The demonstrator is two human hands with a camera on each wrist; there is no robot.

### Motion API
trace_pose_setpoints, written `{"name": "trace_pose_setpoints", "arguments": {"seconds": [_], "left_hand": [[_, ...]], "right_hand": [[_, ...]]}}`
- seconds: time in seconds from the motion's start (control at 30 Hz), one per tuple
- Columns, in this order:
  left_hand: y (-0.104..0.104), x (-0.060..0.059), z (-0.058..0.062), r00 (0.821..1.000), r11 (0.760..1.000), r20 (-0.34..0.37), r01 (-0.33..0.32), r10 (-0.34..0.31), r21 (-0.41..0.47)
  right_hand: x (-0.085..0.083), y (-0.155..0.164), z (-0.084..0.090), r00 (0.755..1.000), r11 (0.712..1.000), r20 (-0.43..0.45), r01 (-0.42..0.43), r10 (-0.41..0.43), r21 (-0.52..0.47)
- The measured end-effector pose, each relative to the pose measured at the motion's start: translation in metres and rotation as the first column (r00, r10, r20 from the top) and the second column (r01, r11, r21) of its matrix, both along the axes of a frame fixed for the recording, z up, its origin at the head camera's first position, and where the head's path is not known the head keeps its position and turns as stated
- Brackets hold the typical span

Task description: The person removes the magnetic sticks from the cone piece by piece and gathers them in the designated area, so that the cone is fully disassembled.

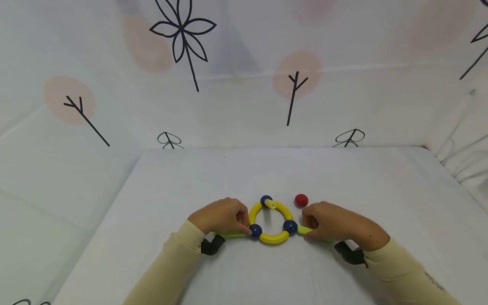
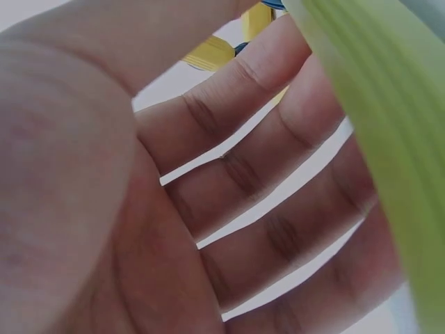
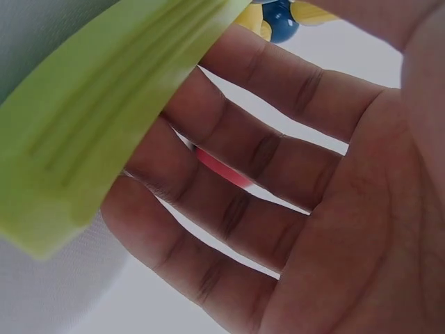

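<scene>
On white cloth, hands (image 1: 223,216) (image 1: 335,222) hold glossy yellow ring (image 1: 272,237).

A home play corner or child's room by the look of it; a white desk (image 1: 190,178) is hemmed on three sides by pale fabric walls (image 1: 236,101) printed with black line-drawn trees and leaves and soft pink circles, rising at 9, 12 and 3 o'clock; bright plastic toy pieces (image 1: 271,220) and a red ball (image 1: 301,200) lie at 6 o'clock.
</scene>
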State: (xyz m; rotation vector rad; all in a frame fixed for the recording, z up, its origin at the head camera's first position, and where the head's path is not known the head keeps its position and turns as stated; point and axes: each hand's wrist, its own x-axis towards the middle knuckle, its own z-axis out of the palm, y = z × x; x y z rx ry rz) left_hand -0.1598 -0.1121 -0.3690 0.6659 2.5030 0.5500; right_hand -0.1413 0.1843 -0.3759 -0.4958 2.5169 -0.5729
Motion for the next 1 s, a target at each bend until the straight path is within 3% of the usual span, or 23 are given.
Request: {"name": "trace_pose_setpoints", "arguments": {"seconds": [0.33,0.53,0.83,1.0], "left_hand": [[-0.001,0.001,-0.001,1.000,1.000,-0.008,-0.001,0.001,0.000],[-0.001,-0.002,0.000,1.000,1.000,-0.027,-0.004,0.005,0.011],[0.005,-0.001,-0.006,0.991,0.997,-0.124,-0.046,0.054,0.063],[0.019,0.000,-0.006,0.968,0.991,-0.225,-0.092,0.112,0.098]], "right_hand": [[0.002,0.001,0.001,1.000,1.000,-0.025,-0.012,0.012,-0.008],[0.003,0.000,0.009,0.991,0.998,-0.132,0.008,-0.015,-0.054],[0.006,-0.007,0.019,0.955,0.987,-0.291,0.009,-0.057,-0.163],[0.010,-0.013,0.028,0.917,0.979,-0.389,0.007,-0.088,-0.206]]}}
